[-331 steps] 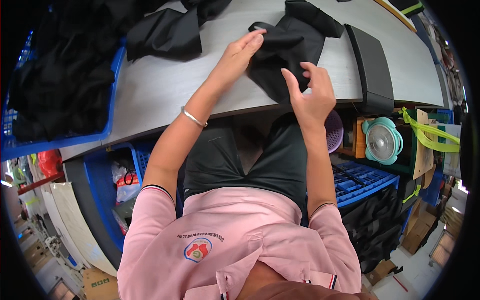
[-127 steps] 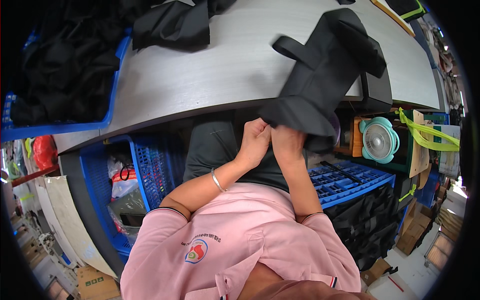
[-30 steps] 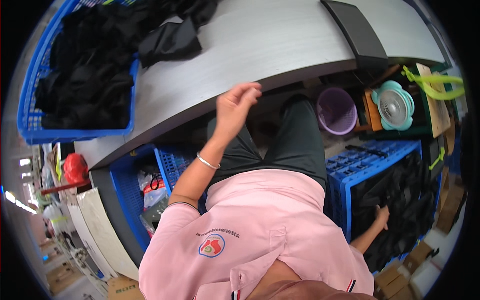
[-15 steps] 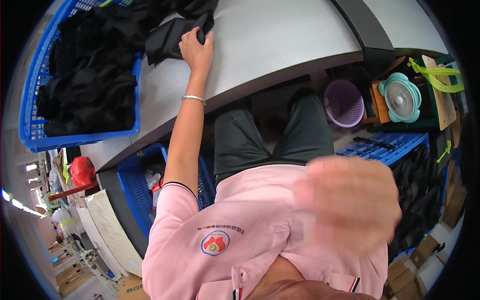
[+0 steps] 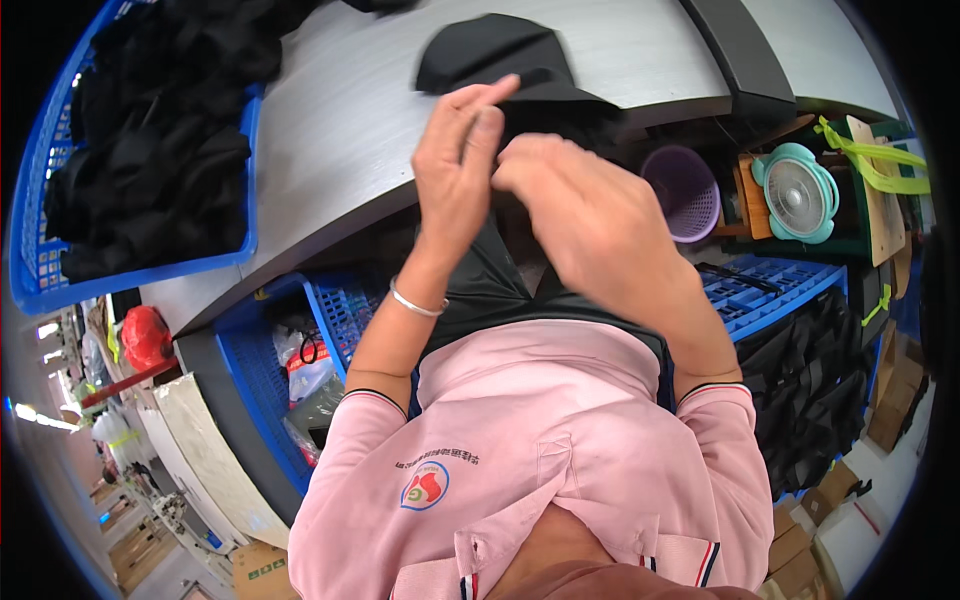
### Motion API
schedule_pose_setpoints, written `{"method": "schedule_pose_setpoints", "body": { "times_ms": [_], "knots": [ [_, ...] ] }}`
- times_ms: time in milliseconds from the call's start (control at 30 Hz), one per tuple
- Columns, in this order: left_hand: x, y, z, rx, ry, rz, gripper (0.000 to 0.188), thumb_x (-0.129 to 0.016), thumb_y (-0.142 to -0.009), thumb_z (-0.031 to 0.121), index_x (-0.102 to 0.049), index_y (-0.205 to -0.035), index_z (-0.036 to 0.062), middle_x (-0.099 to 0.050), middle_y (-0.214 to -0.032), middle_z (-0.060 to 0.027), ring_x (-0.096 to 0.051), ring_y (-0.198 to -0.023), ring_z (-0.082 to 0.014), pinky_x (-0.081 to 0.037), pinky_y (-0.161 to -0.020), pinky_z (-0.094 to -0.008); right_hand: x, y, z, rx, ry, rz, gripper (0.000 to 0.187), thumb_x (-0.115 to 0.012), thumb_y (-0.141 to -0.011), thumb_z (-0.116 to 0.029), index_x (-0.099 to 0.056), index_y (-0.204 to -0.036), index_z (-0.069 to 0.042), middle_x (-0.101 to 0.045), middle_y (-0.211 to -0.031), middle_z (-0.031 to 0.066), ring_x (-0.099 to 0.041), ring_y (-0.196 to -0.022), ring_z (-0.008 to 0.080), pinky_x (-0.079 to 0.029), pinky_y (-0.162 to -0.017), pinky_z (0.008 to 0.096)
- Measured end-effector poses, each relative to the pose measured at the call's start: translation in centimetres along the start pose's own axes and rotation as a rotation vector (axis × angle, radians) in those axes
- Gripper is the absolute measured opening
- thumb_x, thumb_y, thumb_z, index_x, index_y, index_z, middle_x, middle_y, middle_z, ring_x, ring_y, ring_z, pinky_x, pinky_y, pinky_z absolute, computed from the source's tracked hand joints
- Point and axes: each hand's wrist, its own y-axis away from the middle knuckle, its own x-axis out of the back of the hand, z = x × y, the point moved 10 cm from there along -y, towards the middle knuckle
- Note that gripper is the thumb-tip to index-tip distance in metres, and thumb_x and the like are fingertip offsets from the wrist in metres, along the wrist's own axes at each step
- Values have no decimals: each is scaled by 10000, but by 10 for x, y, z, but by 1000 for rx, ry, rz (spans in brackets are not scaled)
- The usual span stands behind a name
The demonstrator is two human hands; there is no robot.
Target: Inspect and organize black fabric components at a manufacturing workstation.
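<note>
A piece of black fabric (image 5: 495,55) lies on the grey worktable (image 5: 350,110) in front of me, its near part folded and hanging over the table edge. My left hand (image 5: 455,165) is at the near edge of the fabric, its index finger and thumb stretched out and a little apart. Close beside it is my right hand (image 5: 590,205), its fingers curled inward near the left thumb. Motion blurs the right hand, and whatever its fingers hold, if anything, is hidden.
At the left, a blue basket (image 5: 250,190) is heaped with black fabric. Below the table stand another blue basket (image 5: 255,375) with plastic bags, and a purple bin (image 5: 680,195). A turquoise fan (image 5: 798,193) is at the right, above a blue crate (image 5: 770,310) with black pieces.
The black fabric has moved right from beside the basket to the table in front of me. My left hand has moved right with it, and my right hand has come forward beside it.
</note>
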Motion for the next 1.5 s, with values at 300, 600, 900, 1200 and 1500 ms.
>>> {"method": "schedule_pose_setpoints", "body": {
  "times_ms": [300, 600, 900, 1200, 1500],
  "knots": [
    [-85, 70, 72, -445, -181, -325, 412, -756, -754, 152, -725, -1165, 162, -646, -1217, -30, -545, -969, -244, -391, -888, -384, -68, 90, 112, -292, 221, -125, 344, -641, -876, -167, -595, -1187, -27, -670, -1049, 140, -653, -981, 307, -526, -827, 428],
    [-109, 104, 69, -297, 101, -457, 467, -780, -747, 52, -703, -1206, 90, -634, -1264, -91, -636, -998, -274, -533, -831, -356, -61, 70, 180, -1014, -1088, 509, 431, -617, -944, -226, -507, -1321, -50, -666, -1108, 91, -630, -1045, 257, -479, -951, 446],
    [-124, 110, 59, -68, 323, -624, 343, -727, -835, 21, -687, -1175, 36, -694, -1117, -137, -680, -1002, -277, -564, -870, -337, -84, 38, 148, -258, -2163, 117, 468, -485, -1039, -229, -389, -1476, -90, -632, -1033, -18, -595, -1098, 201, -287, -1196, 537],
    [-50, 27, -4, 204, 134, 30, 245, -554, -988, 161, -681, -883, -21, -661, -792, -84, -600, -739, -132, -486, -737, -292, -64, 86, 155, -698, -891, 585, 57, -559, -964, -16, -612, -984, -9, -634, -988, 110, -621, -993, 197, -509, -896, 314],
    [-50, -27, -58, 312, 533, 23, 324, -614, -1008, 278, -689, -887, -12, -634, -785, 3, -534, -703, -46, -441, -642, -203, -66, 95, 55, -509, 95, -86, 295, -494, -964, -17, -534, -1244, 67, -601, -1183, 256, -589, -1089, 406, -467, -964, 392]
  ]
}}
